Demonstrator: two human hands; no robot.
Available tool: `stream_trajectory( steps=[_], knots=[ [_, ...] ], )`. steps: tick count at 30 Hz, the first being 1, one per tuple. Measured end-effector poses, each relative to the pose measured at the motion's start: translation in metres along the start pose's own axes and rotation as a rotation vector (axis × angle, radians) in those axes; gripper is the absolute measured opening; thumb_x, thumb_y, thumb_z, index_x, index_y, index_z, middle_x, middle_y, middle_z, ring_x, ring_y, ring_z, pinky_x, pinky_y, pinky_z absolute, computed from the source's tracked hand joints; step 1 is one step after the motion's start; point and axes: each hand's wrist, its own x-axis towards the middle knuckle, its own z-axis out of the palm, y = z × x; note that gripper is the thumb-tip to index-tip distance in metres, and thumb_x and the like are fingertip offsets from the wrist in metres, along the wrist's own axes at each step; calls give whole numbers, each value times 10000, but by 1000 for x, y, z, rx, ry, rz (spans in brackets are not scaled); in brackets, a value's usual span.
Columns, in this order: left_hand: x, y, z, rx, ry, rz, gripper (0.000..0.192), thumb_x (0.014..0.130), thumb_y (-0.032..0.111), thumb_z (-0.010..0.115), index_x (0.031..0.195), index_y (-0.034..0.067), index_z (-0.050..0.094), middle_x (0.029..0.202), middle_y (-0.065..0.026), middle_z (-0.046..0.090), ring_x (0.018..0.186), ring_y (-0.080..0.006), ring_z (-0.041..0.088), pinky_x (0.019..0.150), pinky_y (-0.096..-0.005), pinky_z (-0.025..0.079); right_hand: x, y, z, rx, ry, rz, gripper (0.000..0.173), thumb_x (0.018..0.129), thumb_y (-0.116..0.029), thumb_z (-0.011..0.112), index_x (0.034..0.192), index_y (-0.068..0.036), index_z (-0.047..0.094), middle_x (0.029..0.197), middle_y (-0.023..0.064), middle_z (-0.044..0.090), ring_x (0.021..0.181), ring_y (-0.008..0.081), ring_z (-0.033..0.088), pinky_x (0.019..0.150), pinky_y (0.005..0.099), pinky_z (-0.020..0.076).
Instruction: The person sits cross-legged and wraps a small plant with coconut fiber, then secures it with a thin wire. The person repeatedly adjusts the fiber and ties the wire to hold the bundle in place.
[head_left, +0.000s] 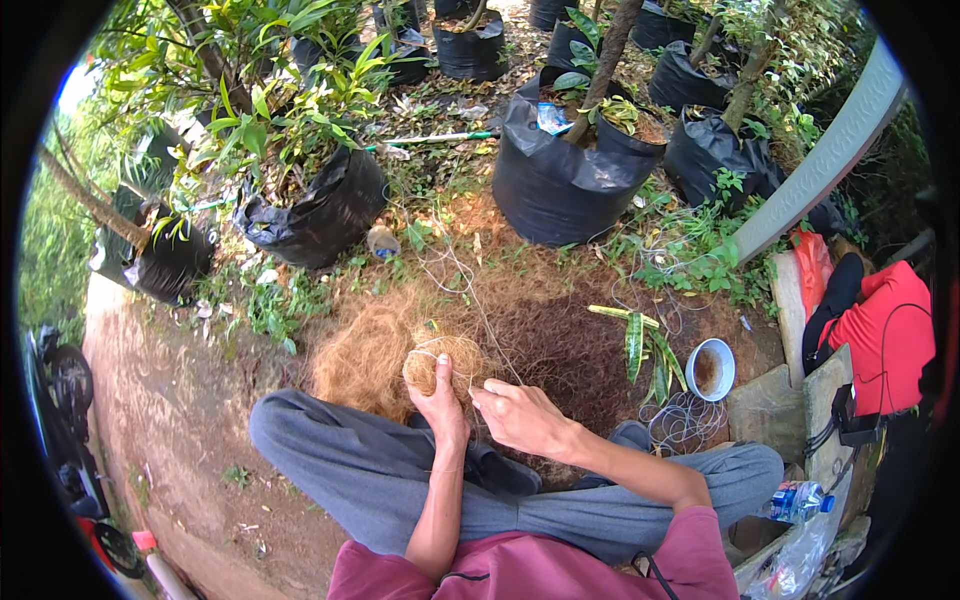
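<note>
A round bundle of brown coconut fibre (461, 355) rests in my left hand (440, 405), with the thumb pressed on its top. Thin pale string (426, 349) crosses the bundle near that thumb. Just to the right, my right hand (517, 414) pinches the string, which runs between the two hands. A longer length of string (480, 304) trails from there up over the ground. Behind the bundle lies a loose heap of light brown fibre (360, 349), and darker fibre (566, 352) covers the soil to the right.
Cut variegated snake plant leaves (643, 352), a small pale bucket (710, 370) and coiled string (686, 421) lie to the right. Black planter bags (570, 187) holding trees line the far side. A water bottle (799, 502) and red cloth (892, 337) are at the right edge; a motorcycle (71, 420) stands left.
</note>
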Motion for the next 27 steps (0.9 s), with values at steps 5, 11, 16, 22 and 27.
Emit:
stream_trajectory(
  steps=[5, 11, 16, 22, 27],
  knots=[
    [-9, 4, -3, -142, -139, -58, 487, 933, 241, 591, 1338, 51, 397, 1192, -95, 555, 1087, -205, 540, 932, -360, 452, -2, -8, 1, -15, 17, 76, 302, 892, -239, 618, 1014, 38, 626, 849, 204, 614, 724, 387, 642, 594, 453, 533],
    [4, 4, -16, -430, -276, -245, 469, 941, 293, 537, 1333, 53, 449, 1275, -95, 549, 1175, -226, 527, 992, -388, 434, 5, 11, -4, 115, 157, 156, 306, 902, -258, 607, 961, 42, 606, 881, 212, 586, 791, 418, 624, 673, 468, 523],
    [12, -3, -23, -252, -296, -389, 465, 906, 282, 574, 1308, 64, 491, 1298, -84, 564, 1187, -231, 534, 1022, -389, 415, 7, 21, -2, 90, 224, 135, 295, 862, -171, 655, 992, 91, 614, 865, 239, 597, 764, 401, 610, 675, 428, 507],
    [6, -5, -23, -369, -366, -554, 541, 879, 372, 609, 1320, 84, 484, 1303, -96, 560, 1177, -255, 546, 992, -428, 445, 9, 26, -6, 115, 182, 64, 266, 884, -171, 607, 977, 78, 594, 888, 242, 586, 791, 425, 604, 690, 452, 510],
    [14, -5, -20, -198, -185, -497, 497, 888, 300, 619, 1313, 91, 469, 1228, -88, 594, 1108, -242, 590, 931, -414, 497, 7, 23, -14, 31, -72, 67, 254, 902, -191, 570, 930, 61, 594, 911, 238, 598, 813, 427, 608, 713, 475, 514]
  ],
)
